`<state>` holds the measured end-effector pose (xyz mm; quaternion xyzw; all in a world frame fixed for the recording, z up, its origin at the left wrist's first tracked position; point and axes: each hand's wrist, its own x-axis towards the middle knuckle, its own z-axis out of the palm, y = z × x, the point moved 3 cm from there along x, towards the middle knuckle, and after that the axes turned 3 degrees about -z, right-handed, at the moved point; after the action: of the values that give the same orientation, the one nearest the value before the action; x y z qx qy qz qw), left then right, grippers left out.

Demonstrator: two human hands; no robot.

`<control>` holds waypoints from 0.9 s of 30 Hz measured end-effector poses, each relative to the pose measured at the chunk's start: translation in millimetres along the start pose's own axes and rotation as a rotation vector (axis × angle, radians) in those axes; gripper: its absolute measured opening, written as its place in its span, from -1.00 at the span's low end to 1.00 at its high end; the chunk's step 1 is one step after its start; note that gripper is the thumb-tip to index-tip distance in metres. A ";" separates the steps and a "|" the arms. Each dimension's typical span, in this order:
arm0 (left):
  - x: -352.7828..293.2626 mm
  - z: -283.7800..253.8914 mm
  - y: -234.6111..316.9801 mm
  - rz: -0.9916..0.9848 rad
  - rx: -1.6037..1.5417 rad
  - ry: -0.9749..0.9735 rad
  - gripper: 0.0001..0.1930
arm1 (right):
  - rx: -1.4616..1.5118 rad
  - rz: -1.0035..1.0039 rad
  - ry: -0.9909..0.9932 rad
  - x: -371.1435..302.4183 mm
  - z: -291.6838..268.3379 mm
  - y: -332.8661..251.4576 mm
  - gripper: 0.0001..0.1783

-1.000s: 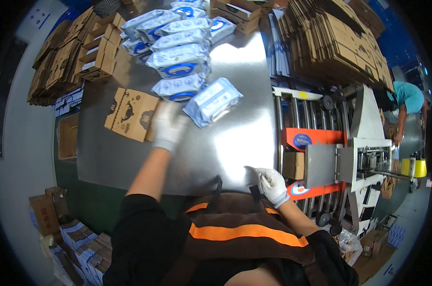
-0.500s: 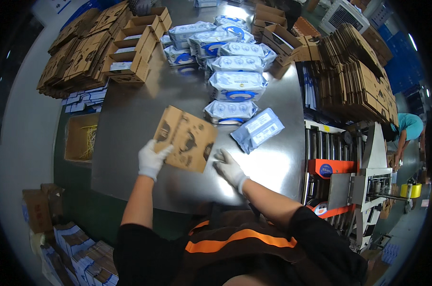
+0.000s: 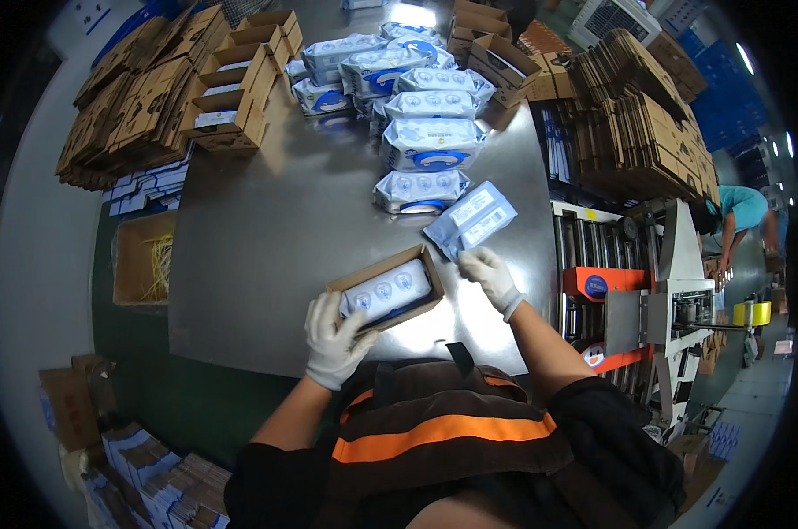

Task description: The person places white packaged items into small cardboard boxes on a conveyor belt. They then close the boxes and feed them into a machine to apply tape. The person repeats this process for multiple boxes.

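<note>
An open cardboard carton lies tilted on the metal table in front of me, with a pale blue and white pack of wipes inside. My left hand, in a white glove, grips the carton's near left end, thumb over the rim and fingers along the side. My gloved right hand is at the near corner of a loose pack of wipes, its fingers closed on that corner. This pack shows its label side and lies flat. Beyond it runs a row of similar wipes packs.
Filled open cartons line the table's far left, beside stacks of flattened cardboard. More flat cartons are piled at right, above a roller conveyor with a taping machine. A co-worker in teal bends over at far right.
The carton has turned from its printed side to show its open side and the pack inside, and has come nearer me. My right hand has moved right and forward to the loose pack.
</note>
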<state>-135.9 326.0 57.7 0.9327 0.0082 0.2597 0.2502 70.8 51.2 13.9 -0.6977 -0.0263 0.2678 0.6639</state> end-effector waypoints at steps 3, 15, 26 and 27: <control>-36.7 13.2 -3.0 -0.412 -0.225 0.011 -0.26 | -0.480 0.105 -0.449 -14.4 53.4 -46.2 -0.70; 30.3 43.8 -26.2 -0.365 0.005 -0.241 -0.77 | -1.227 -0.531 -0.467 17.5 147.7 -76.0 -0.60; -31.3 141.4 33.0 -0.798 -0.553 -0.742 -0.06 | -1.191 -0.692 -0.178 -96.6 30.5 24.6 -0.09; -26.0 155.6 55.4 -0.797 -0.610 -0.819 -0.06 | -1.210 -0.664 -0.162 -105.1 4.5 24.5 -0.11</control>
<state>-88.8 201.8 -43.9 0.7688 0.1835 -0.2391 0.5640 -28.8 11.3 26.6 -0.8781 -0.4323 0.0402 0.2011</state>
